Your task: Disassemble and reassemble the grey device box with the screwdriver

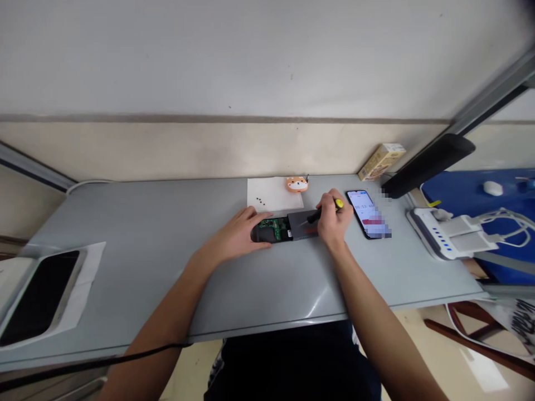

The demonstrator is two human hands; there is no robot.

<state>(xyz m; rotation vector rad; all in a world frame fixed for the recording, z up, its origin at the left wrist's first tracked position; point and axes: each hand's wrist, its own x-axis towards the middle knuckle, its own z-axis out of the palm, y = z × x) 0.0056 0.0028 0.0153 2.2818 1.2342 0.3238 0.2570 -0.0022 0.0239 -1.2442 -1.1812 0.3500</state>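
A small dark device (298,224) lies on the grey table (167,234) with its case partly open, showing a green circuit board (273,227). My left hand (240,234) rests on the device's left end, fingers curled over it and pressing it down. My right hand (332,220) is closed round a screwdriver (324,211) with a black shaft grip and a yellow end; its tip points down-left onto the device's dark cover.
A white paper sheet (271,193) with small dark screws lies behind the device, beside an orange animal-shaped case (297,184). A lit phone (368,213) lies at right, then a white power strip (447,234), a black lamp arm (430,161) and a small carton (381,161). A dark tray (39,295) sits far left.
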